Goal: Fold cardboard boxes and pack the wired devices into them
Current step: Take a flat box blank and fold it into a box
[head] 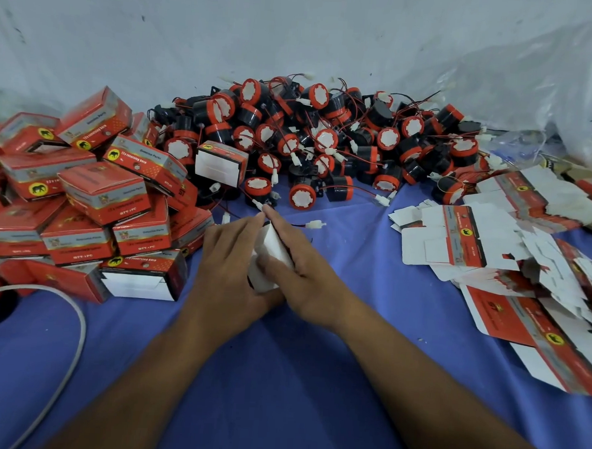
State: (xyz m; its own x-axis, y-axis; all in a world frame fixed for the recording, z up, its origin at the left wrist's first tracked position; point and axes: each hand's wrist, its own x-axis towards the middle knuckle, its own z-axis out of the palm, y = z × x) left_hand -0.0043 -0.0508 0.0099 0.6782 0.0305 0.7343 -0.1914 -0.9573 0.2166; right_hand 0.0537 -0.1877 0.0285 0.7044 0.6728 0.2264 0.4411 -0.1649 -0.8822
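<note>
Blue cloth [279, 378] covers the table where a person folds a white box [273, 254], held at centre between both hands. The left hand [231, 258] presses nearly straight fingers along the box's left side; the right hand [305, 273] grips it, thumb across the white face, and the two index tips meet at its far end. Devices [326, 140] are heaped behind, folded boxes [83, 196] stacked left, flat blanks [485, 241] right, a white cable [74, 333] near left.
</note>
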